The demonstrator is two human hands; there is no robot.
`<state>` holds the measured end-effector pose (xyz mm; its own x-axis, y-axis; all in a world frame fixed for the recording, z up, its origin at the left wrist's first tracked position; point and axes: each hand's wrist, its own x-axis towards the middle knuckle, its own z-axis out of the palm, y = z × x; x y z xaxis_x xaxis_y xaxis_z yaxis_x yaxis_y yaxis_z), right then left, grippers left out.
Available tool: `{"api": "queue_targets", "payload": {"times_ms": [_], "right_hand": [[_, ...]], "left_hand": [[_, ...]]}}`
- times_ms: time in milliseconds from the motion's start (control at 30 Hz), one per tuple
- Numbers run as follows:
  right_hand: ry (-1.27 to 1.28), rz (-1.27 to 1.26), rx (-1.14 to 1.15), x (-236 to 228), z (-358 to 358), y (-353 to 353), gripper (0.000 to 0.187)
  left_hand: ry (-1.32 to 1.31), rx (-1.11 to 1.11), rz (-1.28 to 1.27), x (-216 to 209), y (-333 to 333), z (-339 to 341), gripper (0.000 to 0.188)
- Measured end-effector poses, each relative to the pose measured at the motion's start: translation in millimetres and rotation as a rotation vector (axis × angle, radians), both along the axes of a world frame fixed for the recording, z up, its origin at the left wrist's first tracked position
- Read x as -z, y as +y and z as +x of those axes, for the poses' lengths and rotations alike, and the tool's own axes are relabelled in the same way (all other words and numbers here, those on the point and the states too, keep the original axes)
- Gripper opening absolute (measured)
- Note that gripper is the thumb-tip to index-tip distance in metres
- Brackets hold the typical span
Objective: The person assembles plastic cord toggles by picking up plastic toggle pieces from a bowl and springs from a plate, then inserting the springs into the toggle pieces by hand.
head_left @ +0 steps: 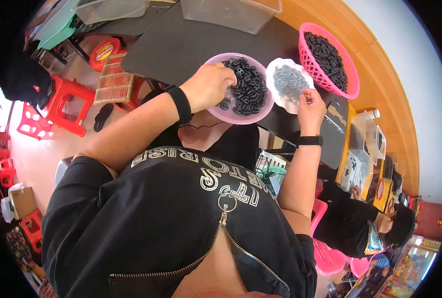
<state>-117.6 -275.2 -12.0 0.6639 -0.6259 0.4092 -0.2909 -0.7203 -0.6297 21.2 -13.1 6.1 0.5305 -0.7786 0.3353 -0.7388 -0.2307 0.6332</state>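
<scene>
My left hand [212, 83] is at the left side of a pink bowl [222, 117], its fingers curled against the small black oval parts [248, 89] heaped inside. Whether a part is between the fingertips is hidden. To the right, a white scalloped plate [272, 67] holds a pile of tiny silvery metal pieces [289, 79]. Over that plate's lower right edge is my right hand [311, 107], thumb and fingertips pinched together. Anything in that pinch is too small to make out. Each of my wrists has a black band.
A pink mesh basket [352, 89] full of black parts stands at the far right of the dark table [166, 49]. Clear plastic bins [231, 15] are at the back. Red stools [72, 107] are on the left; another person in black [348, 216] works at the right.
</scene>
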Motion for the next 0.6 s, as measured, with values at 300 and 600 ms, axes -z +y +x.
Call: {"api": "queue_targets", "payload": {"times_ms": [300,600], "right_hand": [[0.03,0.022,-0.041,4,2,-9,0.01],[0.066,0.103,-0.047,1,2,-8,0.01]], "left_hand": [[0.696,-0.128,0.01,0,17,-4,0.014],[1.046,-0.053,-0.148,0,10,-9,0.016]]}}
